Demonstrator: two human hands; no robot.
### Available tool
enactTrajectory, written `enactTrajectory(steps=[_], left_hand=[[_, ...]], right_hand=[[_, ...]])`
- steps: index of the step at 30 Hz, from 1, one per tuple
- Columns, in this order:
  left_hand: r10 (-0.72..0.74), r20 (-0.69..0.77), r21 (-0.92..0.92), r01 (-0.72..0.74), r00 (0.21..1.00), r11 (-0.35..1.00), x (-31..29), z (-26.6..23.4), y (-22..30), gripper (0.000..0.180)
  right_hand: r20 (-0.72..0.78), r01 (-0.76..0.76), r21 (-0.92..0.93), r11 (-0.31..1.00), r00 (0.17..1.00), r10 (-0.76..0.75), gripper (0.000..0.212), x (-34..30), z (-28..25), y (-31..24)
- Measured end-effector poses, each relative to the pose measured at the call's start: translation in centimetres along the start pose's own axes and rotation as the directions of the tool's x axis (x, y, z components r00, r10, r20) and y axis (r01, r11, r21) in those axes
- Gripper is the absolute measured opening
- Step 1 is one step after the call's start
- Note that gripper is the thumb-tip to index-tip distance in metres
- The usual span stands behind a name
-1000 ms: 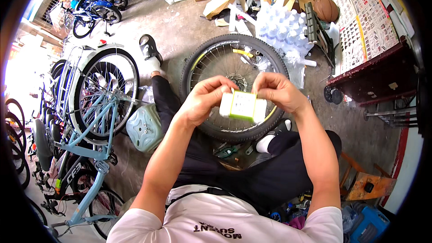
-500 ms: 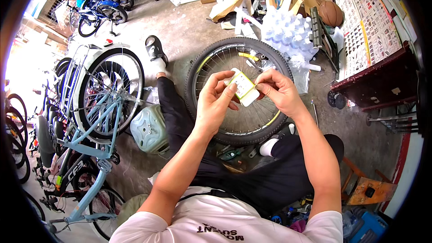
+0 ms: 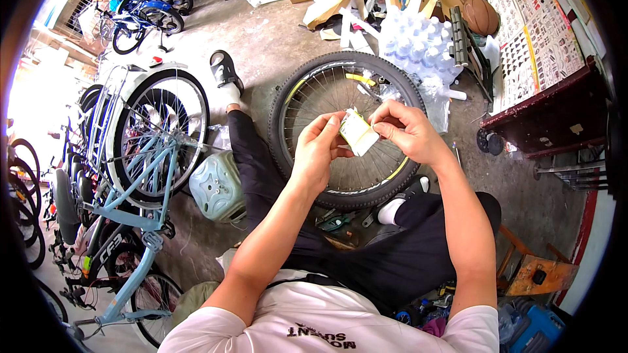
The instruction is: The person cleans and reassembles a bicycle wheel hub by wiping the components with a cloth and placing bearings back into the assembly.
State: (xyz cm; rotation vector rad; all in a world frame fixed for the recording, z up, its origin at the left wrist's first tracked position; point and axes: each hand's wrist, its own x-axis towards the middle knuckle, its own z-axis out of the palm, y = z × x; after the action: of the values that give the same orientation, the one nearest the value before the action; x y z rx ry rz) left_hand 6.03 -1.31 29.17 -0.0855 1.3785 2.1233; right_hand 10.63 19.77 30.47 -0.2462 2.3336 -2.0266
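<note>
A small flat white packet (image 3: 358, 134) with yellow-green edging is held up between my two hands, above a bicycle wheel. My left hand (image 3: 316, 147) grips its left side, thumb on top and fingers curled beneath. At the packet's right edge my right hand (image 3: 407, 132) pinches with thumb and forefinger; whether something small is in that pinch is hidden. Below both hands the wheel with its black knobby tyre (image 3: 282, 114) lies flat on the floor. Inside its rim are the spokes and a yellow-marked tool-like item (image 3: 361, 80).
A pale blue plastic stool (image 3: 216, 186) stands by my left leg. Further left is a light blue bicycle (image 3: 131, 219). Bottled water (image 3: 415, 46), cardboard and a basketball (image 3: 481, 16) lie beyond the wheel. A dark red cabinet (image 3: 556, 127) and wooden stool (image 3: 540, 278) are at right.
The packet has tilted and turned in my hands, its printed face now more angled away. My left hand has shifted slightly and its fingers have moved under the packet.
</note>
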Motion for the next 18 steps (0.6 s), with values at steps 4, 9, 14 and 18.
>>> enactTrajectory(steps=[4,9,14,18], left_hand=[[0.024,-0.039,0.029,-0.023,0.999,0.999,0.4,-0.6,-0.5,0.02],[0.077,-0.135,0.013,-0.076,0.988,0.997,0.7,-0.2,-0.9,0.018],[0.223,-0.232,0.046,-0.219,0.947,0.975,0.9,0.2,-1.5,0.02],[0.214,-0.221,0.023,-0.214,0.952,0.977,0.8,0.4,-2.2,0.022]], right_hand=[[-0.016,-0.053,-0.058,0.997,0.999,0.052,0.007,0.1,-0.1,0.1],[-0.192,-0.185,0.222,0.957,0.954,0.229,0.017,0.3,0.8,0.2],[-0.213,-0.143,0.24,0.96,0.957,0.196,0.019,0.0,2.7,0.0],[-0.268,-0.085,0.143,0.986,0.956,0.121,0.017,-0.2,3.0,0.6]])
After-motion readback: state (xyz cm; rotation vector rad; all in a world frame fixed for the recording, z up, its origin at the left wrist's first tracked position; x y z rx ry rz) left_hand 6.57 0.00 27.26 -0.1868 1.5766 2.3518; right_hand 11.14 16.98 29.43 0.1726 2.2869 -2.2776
